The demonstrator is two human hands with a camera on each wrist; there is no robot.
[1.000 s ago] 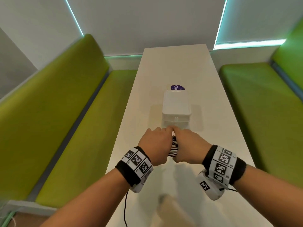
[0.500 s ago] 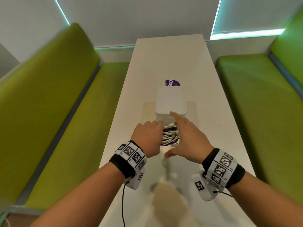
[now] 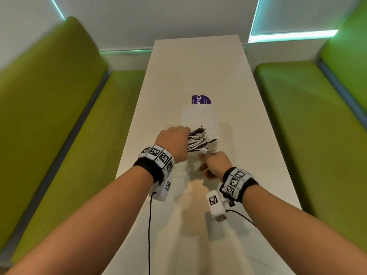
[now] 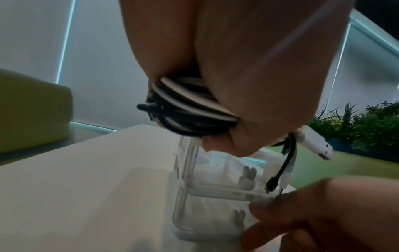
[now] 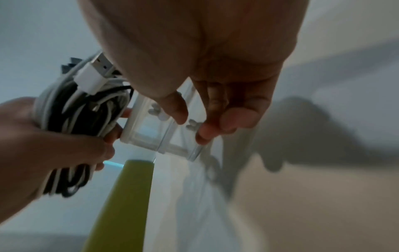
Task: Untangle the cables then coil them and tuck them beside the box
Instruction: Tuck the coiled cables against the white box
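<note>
My left hand (image 3: 172, 141) grips a coiled bundle of black and white cables (image 3: 198, 139), held just above the near end of the clear plastic box (image 3: 196, 116). Several plug ends stick out toward the box. In the left wrist view the bundle (image 4: 183, 105) sits in my curled fingers, and a white USB plug (image 4: 315, 145) hangs to the right over the box (image 4: 215, 179). My right hand (image 3: 213, 163) is lower, at the box's near end. The right wrist view shows its thumb (image 5: 175, 105) and fingertips pinching the near end of the box (image 5: 155, 129).
The box stands midway along a long, narrow white table (image 3: 198, 62). A purple card (image 3: 201, 99) lies just behind it. Green benches (image 3: 59, 116) (image 3: 297, 116) run along both long sides. Plants (image 4: 367, 122) stand beyond the right bench.
Both hands held the bundle together in front of the box. My right hand let go and dropped to the box's near end. My left hand lifted the bundle over the box.
</note>
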